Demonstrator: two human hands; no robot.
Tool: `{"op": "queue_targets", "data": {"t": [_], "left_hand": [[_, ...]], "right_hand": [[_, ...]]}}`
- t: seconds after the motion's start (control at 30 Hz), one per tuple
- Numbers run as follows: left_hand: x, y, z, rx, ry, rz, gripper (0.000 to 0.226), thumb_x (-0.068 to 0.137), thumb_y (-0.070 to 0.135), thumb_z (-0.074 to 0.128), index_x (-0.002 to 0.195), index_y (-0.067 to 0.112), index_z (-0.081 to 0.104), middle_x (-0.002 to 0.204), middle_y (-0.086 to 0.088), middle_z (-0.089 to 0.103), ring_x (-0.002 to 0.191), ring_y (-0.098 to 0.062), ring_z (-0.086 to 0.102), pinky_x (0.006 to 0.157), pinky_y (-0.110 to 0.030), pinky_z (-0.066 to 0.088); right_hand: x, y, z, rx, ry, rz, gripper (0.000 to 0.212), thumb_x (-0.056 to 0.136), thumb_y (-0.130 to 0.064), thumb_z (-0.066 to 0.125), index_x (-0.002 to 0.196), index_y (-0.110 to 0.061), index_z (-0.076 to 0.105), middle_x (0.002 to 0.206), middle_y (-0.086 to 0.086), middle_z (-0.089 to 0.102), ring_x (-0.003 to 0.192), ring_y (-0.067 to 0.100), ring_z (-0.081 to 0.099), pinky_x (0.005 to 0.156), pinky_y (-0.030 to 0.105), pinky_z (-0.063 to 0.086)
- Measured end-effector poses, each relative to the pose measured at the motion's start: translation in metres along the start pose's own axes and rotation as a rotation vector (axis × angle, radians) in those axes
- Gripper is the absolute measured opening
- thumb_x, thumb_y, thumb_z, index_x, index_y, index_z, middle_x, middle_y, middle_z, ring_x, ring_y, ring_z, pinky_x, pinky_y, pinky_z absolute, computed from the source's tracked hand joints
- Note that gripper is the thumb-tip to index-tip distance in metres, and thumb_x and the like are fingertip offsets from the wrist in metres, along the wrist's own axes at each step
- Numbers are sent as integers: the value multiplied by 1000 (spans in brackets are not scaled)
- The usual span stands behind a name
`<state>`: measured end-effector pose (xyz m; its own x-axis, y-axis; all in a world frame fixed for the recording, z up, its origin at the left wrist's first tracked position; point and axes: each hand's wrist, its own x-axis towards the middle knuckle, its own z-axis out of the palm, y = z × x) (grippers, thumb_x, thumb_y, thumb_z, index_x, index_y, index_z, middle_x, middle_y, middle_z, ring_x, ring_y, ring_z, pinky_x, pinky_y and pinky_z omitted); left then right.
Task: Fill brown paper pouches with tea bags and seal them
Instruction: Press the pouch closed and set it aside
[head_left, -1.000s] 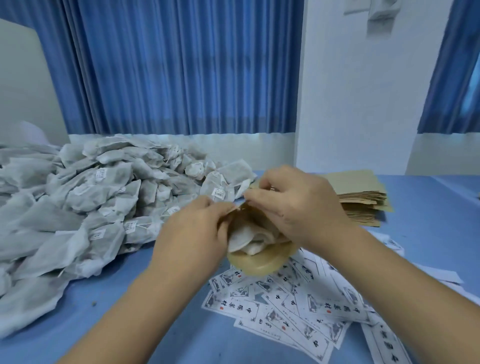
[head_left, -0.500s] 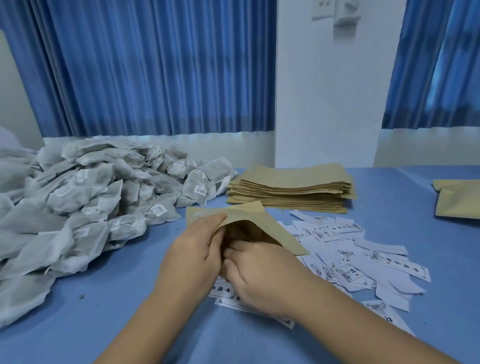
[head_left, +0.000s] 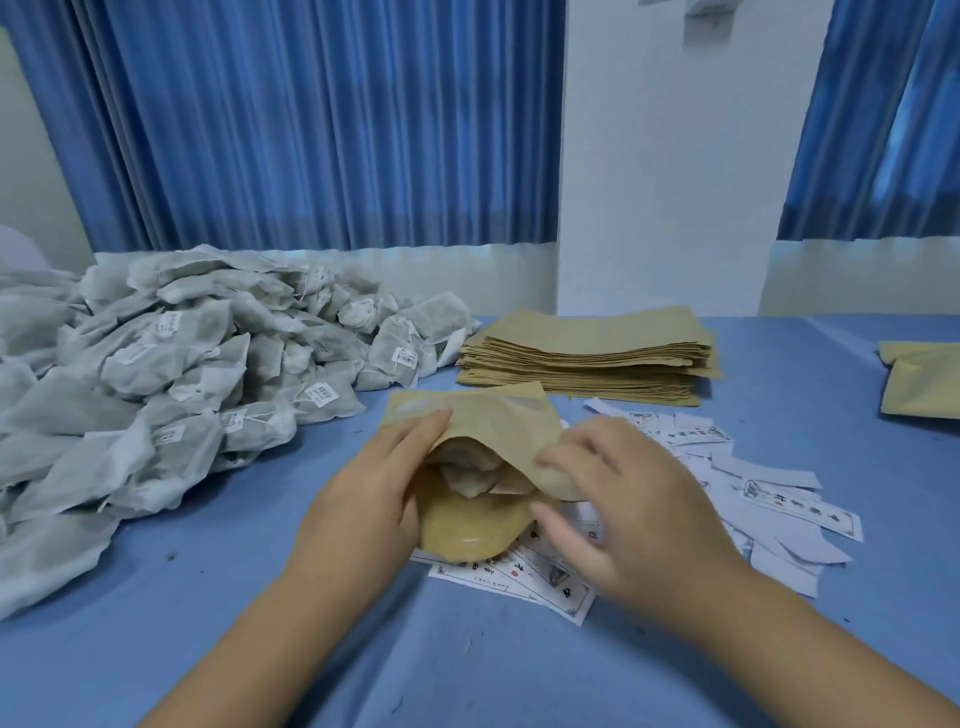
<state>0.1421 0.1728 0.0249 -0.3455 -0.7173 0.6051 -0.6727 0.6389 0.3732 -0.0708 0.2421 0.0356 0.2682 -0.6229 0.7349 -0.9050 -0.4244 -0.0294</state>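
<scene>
A brown paper pouch (head_left: 488, 415) stands open-mouthed on the blue table in front of me, with several tea bags (head_left: 475, 470) showing inside it. My left hand (head_left: 374, 488) grips the pouch's left side, thumb along its front lip. My right hand (head_left: 618, 499) pinches the right edge of the mouth between thumb and fingers. The pouch's rounded bottom (head_left: 467, 535) bulges toward me.
A big heap of grey tea bags (head_left: 156, 374) fills the left of the table (head_left: 156, 597). A stack of flat brown pouches (head_left: 587, 353) lies behind the hands. Printed white labels (head_left: 779, 493) are scattered at right. Another brown pouch (head_left: 919, 384) lies far right.
The pouch has come down toward the table and its mouth now faces me, spread open. My right hand moved from inside the mouth to its right edge.
</scene>
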Motion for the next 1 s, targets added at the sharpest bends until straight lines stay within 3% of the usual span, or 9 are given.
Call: {"op": "queue_targets", "data": {"t": [0.13,0.23,0.33,0.47,0.6,0.7,0.77,0.87,1.0], "left_hand": [[-2,-2,-2,117,-165,81,97,68,-20,45,147,33,33,149,6,39,123,-29,50,94,-43,46],[1,-2,-3,193,-215,195,84,60,-20,55,132,22,58,146,-5,46,118,-35,56,92,-45,48],[2,-1,0,227,-199,280,54,61,-15,69,109,9,67,129,-11,61,115,-36,61,87,-46,52],[3,3,6,233,-282,291,38,72,-2,61,108,11,63,121,-7,63,118,-34,58,91,-40,49],[2,-2,13,361,-366,461,37,67,12,74,104,14,70,116,-5,68,108,-30,65,86,-32,53],[-6,-15,21,275,-506,347,46,100,28,44,146,26,41,156,9,30,144,-13,26,114,-13,15],[-10,-27,24,175,-675,237,52,103,44,23,153,35,11,158,21,-3,145,2,-11,107,-5,-12],[-10,-32,25,134,-759,194,59,93,59,14,147,44,-3,155,27,-12,139,9,-22,110,-10,-15],[-12,-29,25,124,-754,176,55,89,62,13,143,55,7,153,29,-11,141,4,-22,116,-20,-12]], "right_hand": [[-10,24,7,-28,-297,108,51,82,-46,64,130,-34,50,134,-7,43,111,18,44,90,27,31],[-12,26,19,-46,-386,20,53,87,-30,57,139,-32,45,144,-6,40,125,16,39,101,31,29],[-11,25,22,-60,-407,-42,54,80,-15,64,132,-24,55,136,0,53,119,20,54,92,36,43],[-14,25,24,-106,-394,-123,52,74,-15,73,124,-23,63,122,-3,63,101,18,64,77,32,52],[-19,27,32,-98,-516,-91,42,95,-18,47,134,-33,45,128,-12,52,106,21,55,76,31,46],[-17,26,34,-111,-594,-38,39,95,-15,43,130,-32,45,127,-12,51,108,22,55,76,33,49],[-9,25,34,-160,-646,-56,32,93,-15,43,119,-30,53,114,-8,54,98,23,58,70,33,48],[7,24,31,-233,-720,-106,23,92,-18,41,103,-25,60,96,-3,55,87,25,56,64,31,43],[11,19,31,-316,-728,-153,22,97,-22,39,102,-24,61,90,-3,54,81,26,58,59,30,38]]}}
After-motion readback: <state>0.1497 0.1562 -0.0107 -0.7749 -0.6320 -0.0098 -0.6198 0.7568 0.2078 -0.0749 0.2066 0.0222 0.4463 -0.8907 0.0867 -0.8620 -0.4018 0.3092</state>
